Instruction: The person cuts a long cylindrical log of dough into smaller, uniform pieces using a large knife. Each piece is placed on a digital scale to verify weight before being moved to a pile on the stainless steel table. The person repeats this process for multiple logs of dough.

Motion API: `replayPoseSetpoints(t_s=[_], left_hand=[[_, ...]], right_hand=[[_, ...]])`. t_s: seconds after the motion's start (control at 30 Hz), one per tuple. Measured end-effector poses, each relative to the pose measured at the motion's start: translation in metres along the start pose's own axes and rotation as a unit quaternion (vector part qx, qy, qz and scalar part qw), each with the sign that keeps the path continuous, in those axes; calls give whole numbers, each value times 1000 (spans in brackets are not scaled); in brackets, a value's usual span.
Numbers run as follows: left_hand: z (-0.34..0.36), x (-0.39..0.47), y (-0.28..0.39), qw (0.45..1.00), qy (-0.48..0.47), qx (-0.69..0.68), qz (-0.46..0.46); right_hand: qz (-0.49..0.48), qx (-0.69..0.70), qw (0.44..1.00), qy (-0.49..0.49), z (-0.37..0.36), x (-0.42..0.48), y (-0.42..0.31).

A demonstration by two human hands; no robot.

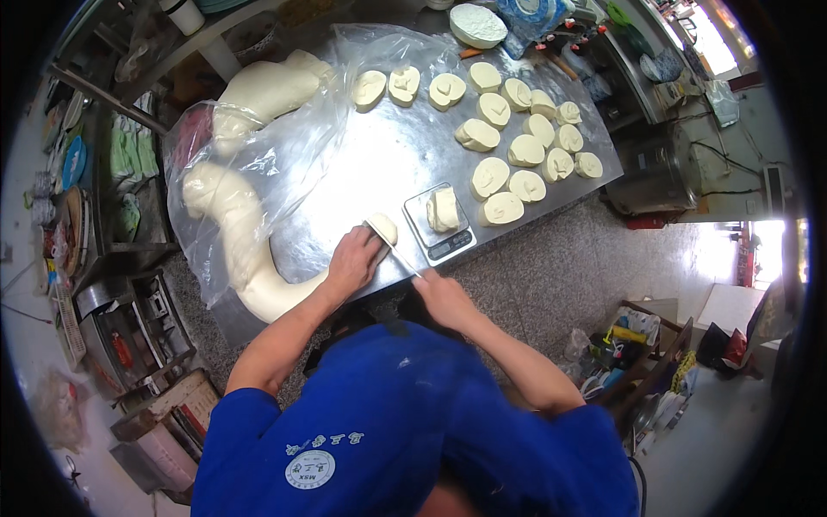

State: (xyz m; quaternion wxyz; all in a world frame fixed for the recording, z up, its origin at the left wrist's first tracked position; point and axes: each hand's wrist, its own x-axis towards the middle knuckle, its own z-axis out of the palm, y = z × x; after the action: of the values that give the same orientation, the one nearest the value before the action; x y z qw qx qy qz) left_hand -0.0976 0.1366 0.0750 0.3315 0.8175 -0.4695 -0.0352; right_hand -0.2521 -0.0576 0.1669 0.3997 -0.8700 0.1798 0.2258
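A long, thick roll of dough (252,258) curves along the near left of the metal table. My left hand (354,260) rests on its right end. In my right hand (446,298) is the handle of a knife (402,257), its blade standing against the dough just beyond my left fingers. On the blade's far side shows the end piece of dough (384,228); whether it is fully severed I cannot tell. Just right of the knife, a digital kitchen scale (440,251) bears one cut dough piece (442,210).
Several cut dough pieces (494,178) cover the table's right side. Clear plastic sheeting (300,168) partly covers the rolls, including a large dough mass (274,90) at the back. A bowl of flour (478,27) stands at the far edge. The metal table (381,152) ends close before me.
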Motion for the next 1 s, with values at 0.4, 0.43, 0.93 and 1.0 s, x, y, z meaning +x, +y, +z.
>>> replayPoseSetpoints(t_s=[0.4, 0.43, 0.93, 1.0], left_hand=[[14, 19, -6, 993, 93, 46, -63], [22, 32, -6, 996, 43, 59, -60], [29, 143, 41, 970, 116, -208, -53], [30, 157, 64, 983, 114, -132, 58]], right_hand=[[-142, 111, 972, 148, 20, 47, 17], [-113, 142, 971, 153, 6, 32, 16], [73, 469, 845, 247, -6, -56, 100], [81, 487, 834, 247, -3, -57, 101]])
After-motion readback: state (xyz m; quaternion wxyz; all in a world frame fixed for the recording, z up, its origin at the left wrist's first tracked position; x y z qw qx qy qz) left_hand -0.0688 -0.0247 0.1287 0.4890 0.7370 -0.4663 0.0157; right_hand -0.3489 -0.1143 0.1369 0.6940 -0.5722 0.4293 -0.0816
